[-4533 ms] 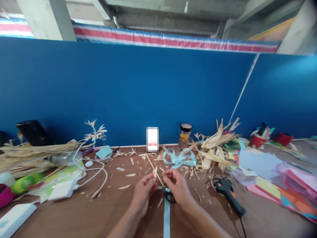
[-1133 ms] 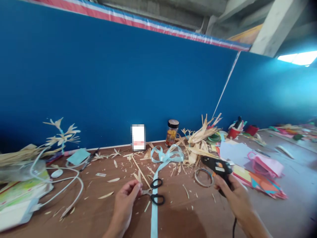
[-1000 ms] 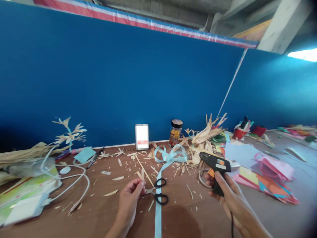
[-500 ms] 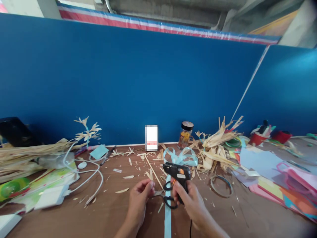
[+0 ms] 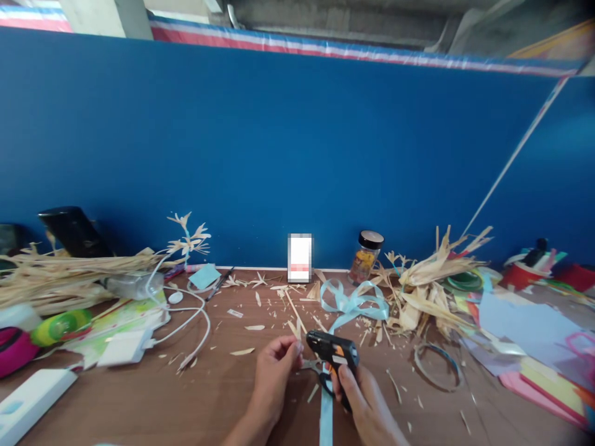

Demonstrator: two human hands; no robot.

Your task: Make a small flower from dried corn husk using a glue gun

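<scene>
My right hand (image 5: 365, 396) is wrapped round the handle of a black hot glue gun (image 5: 332, 348) with an orange trigger. Its nozzle points left, close to my left fingertips. My left hand (image 5: 275, 371) is closed in a pinch, and a pale sliver of dried husk (image 5: 295, 328) sticks up at the fingertips. Black-handled scissors (image 5: 312, 365) lie between the hands, partly hidden behind the glue gun and right hand. Under them runs a light blue ribbon (image 5: 326, 418), which leads back to a loose looped heap.
Husk scraps litter the brown table (image 5: 186, 409). A dark-lidded jar (image 5: 365, 257) and a bundle of dried husks (image 5: 427, 272) stand at the back right. A tape ring (image 5: 437, 368) lies right; a white cable (image 5: 204, 322) and a power strip (image 5: 35, 396) lie left.
The glue gun has come down and to the left, its nozzle now nearer my left fingertips. My left hand keeps its pinch. The view has turned slightly left.
</scene>
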